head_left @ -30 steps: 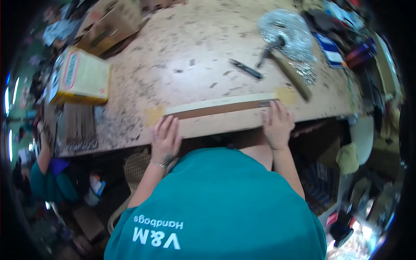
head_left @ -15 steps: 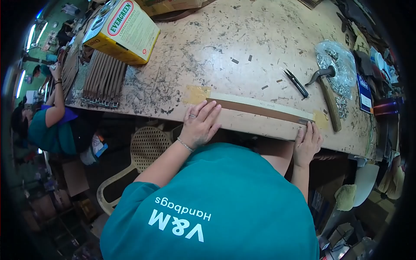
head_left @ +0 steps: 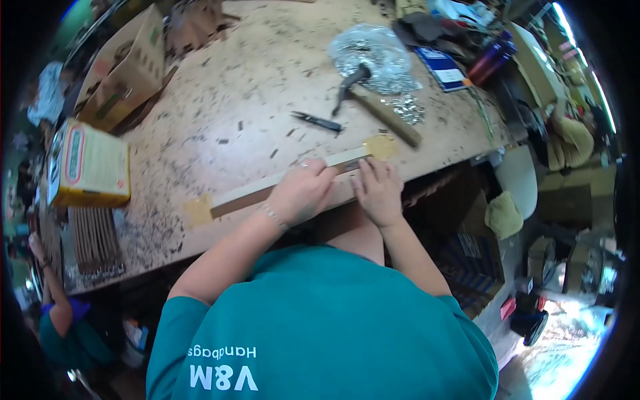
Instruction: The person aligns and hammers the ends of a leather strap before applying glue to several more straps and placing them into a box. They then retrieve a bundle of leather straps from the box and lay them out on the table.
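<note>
Wearing a "V&M Handbags" shirt [head_left: 320, 320], someone now puts left hand [head_left: 301, 192] nearer right hand [head_left: 379, 192]; bent fingers touch the strip [head_left: 241, 202], grip unclear.

Strip [head_left: 247, 199]: along bench [head_left: 267, 87] near edge, tape [head_left: 381, 147] at both ends
Left hand [head_left: 300, 192]: over strip, right of its middle
Right hand [head_left: 380, 193]: just right of left, by strip's right end
Snips [head_left: 321, 123]: behind strip
Hammer [head_left: 390, 121]: right of snips, head at front of bag [head_left: 373, 53]
Booklet [head_left: 439, 69]: right of bag
Straps [head_left: 95, 240]: near left corner, can [head_left: 97, 167] behind
</note>
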